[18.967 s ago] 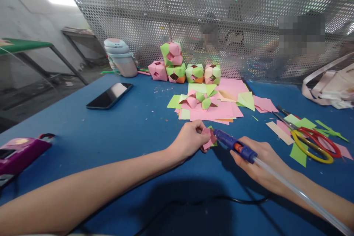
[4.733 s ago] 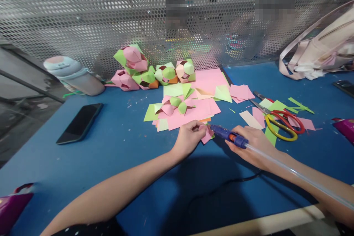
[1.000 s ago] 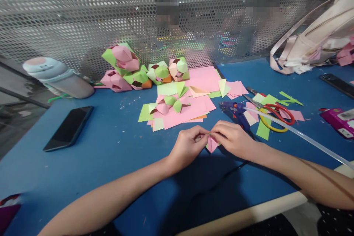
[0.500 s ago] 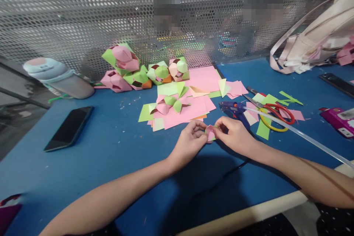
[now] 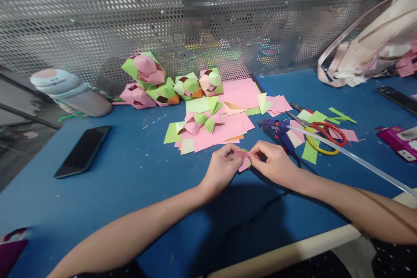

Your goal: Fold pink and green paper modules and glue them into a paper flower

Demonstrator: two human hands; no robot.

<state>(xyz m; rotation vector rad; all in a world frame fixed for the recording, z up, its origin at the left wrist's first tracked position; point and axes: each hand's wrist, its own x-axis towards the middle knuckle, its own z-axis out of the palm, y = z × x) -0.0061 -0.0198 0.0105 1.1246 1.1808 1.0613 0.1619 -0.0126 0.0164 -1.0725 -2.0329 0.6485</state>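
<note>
Between my two hands is a small folded piece of pink and green paper [image 5: 243, 163], held just above the blue table. My left hand [image 5: 222, 166] pinches its left side, and my right hand [image 5: 273, 160] pinches its right edge; both are closed. Just beyond lie pink and green paper sheets [image 5: 224, 132] with curled paper petals [image 5: 203, 121] on top. A blue glue gun [image 5: 276, 128] with a long clear glue stick [image 5: 352, 158] rests right of my right hand. Scissors [image 5: 325, 137] with red and yellow handles lie among paper scraps [image 5: 310, 152].
Several folded paper balls [image 5: 148, 69] stand against the perforated metal panel [image 5: 97, 17]. To the left are a tumbler [image 5: 70, 91] and a black phone [image 5: 84, 151]. On the right lie a purple gadget [image 5: 399, 141], another dark phone [image 5: 395, 97] and a pale bag [image 5: 368, 47]. People are visible behind the panel.
The folded paper between my hands has turned and moved slightly left, showing a wider pink face. My right hand has shifted a little left along with it.
</note>
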